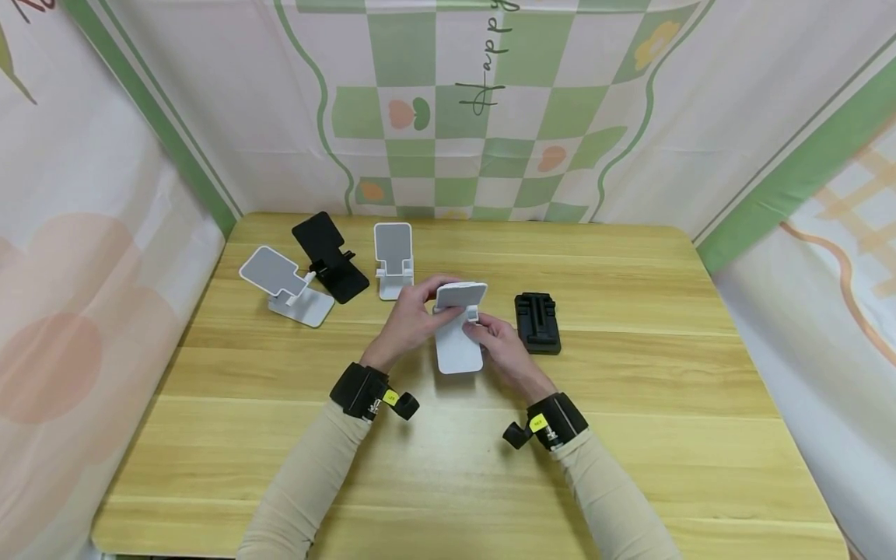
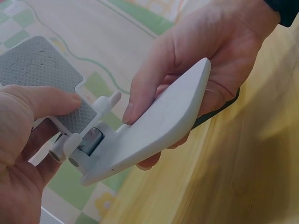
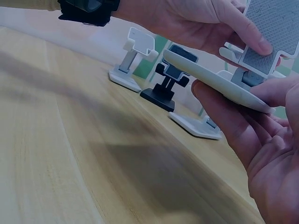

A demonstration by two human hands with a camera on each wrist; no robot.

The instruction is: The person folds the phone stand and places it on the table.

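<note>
Both hands hold a white folding phone stand (image 1: 458,346) above the middle of the table. Its grey-padded top plate is tilted up from the white base, with the hinge showing between them in the left wrist view. My left hand (image 1: 409,323) grips the top plate, thumb (image 2: 56,100) pressed on the grey pad and fingers behind. The right hand (image 1: 507,350) pinches the base (image 2: 154,126) near the hinge, thumb on its upper face and fingers underneath. A folded black phone stand (image 1: 537,323) lies just right of the right hand.
Three unfolded stands stand at the back left: a white one (image 1: 301,303) at the far left, a black one (image 1: 332,260) beside it, and another white one (image 1: 393,253) behind my left hand. Patterned cloth (image 1: 462,179) hangs along the table's (image 1: 630,311) back edge.
</note>
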